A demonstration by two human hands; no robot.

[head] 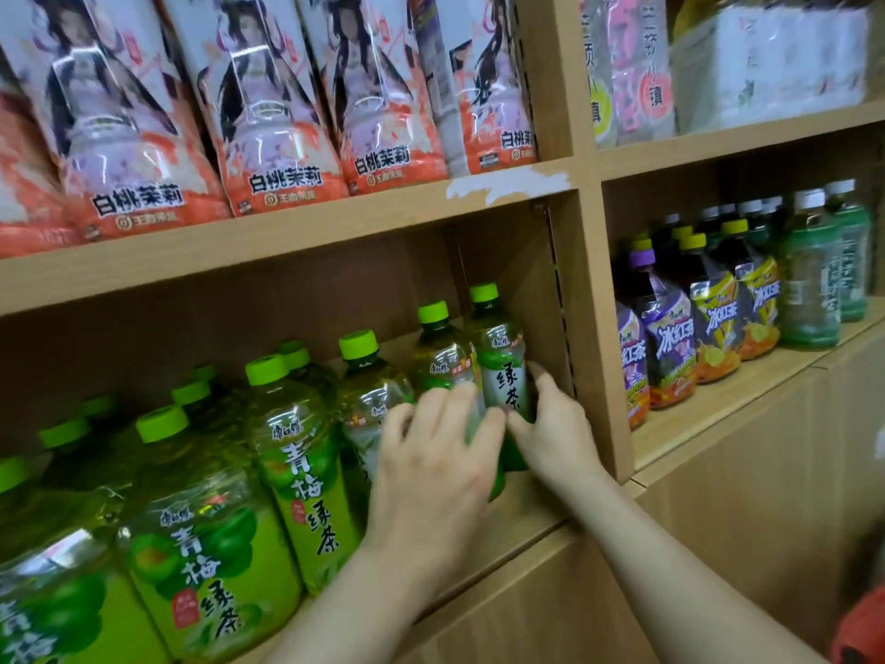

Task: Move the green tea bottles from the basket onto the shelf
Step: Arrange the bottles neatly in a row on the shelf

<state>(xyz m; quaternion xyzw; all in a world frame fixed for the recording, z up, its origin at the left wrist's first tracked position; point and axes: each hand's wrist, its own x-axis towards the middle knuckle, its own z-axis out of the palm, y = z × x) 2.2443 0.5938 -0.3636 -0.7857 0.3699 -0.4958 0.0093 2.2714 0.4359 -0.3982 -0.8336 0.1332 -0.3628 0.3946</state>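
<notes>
The clear plastic green tea bottle with a green cap and green-and-white label (503, 371) stands upright on the light wooden shelf (522, 500), cap up, its long axis vertical, at the right end of the compartment. The right hand (555, 428) wraps its lower body from the right, fingers curled against the label. The left hand (436, 472) lies spread over the neighbouring green-capped bottle (440, 361) just left of that grip; whether it clasps anything is unclear. Further left stand plum green tea bottles (297, 452).
</notes>
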